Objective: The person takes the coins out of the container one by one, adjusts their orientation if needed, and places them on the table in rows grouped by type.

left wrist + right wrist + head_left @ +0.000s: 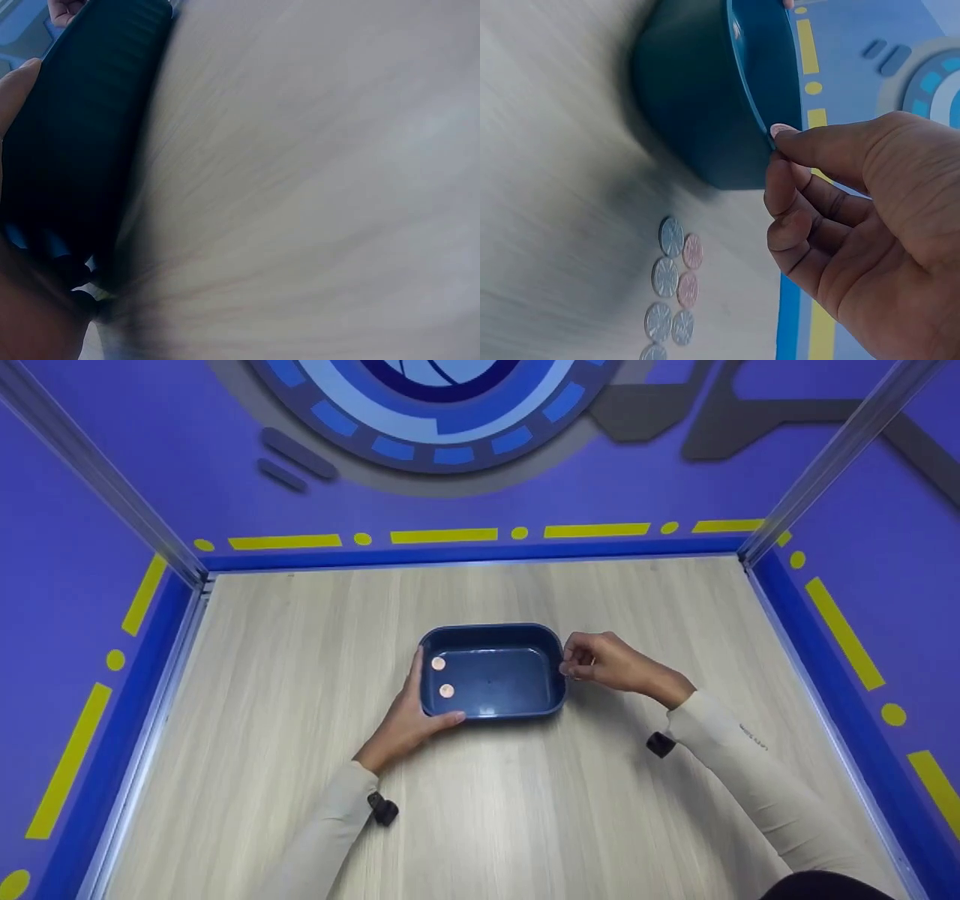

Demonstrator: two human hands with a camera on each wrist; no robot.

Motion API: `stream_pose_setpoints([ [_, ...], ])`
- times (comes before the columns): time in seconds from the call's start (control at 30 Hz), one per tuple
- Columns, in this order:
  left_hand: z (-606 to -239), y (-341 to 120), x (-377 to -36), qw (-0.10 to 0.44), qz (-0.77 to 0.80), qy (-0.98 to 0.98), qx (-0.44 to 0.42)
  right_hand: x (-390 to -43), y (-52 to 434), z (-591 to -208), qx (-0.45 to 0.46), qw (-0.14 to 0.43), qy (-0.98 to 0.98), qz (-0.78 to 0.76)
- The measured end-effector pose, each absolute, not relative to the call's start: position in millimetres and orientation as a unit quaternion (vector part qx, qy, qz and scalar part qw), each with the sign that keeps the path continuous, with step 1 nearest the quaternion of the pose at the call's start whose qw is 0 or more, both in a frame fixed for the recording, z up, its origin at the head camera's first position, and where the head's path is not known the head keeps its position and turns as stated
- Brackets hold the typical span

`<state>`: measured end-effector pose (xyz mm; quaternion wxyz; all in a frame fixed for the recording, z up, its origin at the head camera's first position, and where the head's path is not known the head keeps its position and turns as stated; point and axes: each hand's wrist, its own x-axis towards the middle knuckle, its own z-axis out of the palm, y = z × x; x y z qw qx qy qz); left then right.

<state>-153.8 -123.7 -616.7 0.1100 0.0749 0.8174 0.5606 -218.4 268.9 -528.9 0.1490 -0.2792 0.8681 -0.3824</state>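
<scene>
A dark blue rectangular tub (491, 628) stands in the middle of the wooden table (285, 675), with two copper coins (439, 663) lying inside near its left wall. My left hand (409, 720) holds the tub's left end, with the fingers up the side wall and the thumb along the front; the left wrist view shows the tub's wall (82, 112) close up. My right hand (600, 660) is at the right rim with its fingers curled. In the right wrist view its thumb and forefinger (780, 150) pinch the tub's rim (757, 90). I see no coin between them.
Several silver and pink coins (671, 277) lie in two short rows on the table beside the tub's right end, under my right hand. Blue walls with metal corner posts (757, 547) close the table on three sides. Bare wood lies around the tub.
</scene>
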Motion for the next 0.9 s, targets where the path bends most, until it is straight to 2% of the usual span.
stream_pose_setpoints([
  [0.27, -617, -123, -154, 0.104, 0.554, 0.822, 0.080, -220, 290, -535, -0.254, 0.142, 0.870, -0.397],
  [0.9, -616, -123, -154, 0.100, 0.552, 0.825, 0.074, -229, 347, -577, -0.162, 0.110, 0.897, -0.397],
])
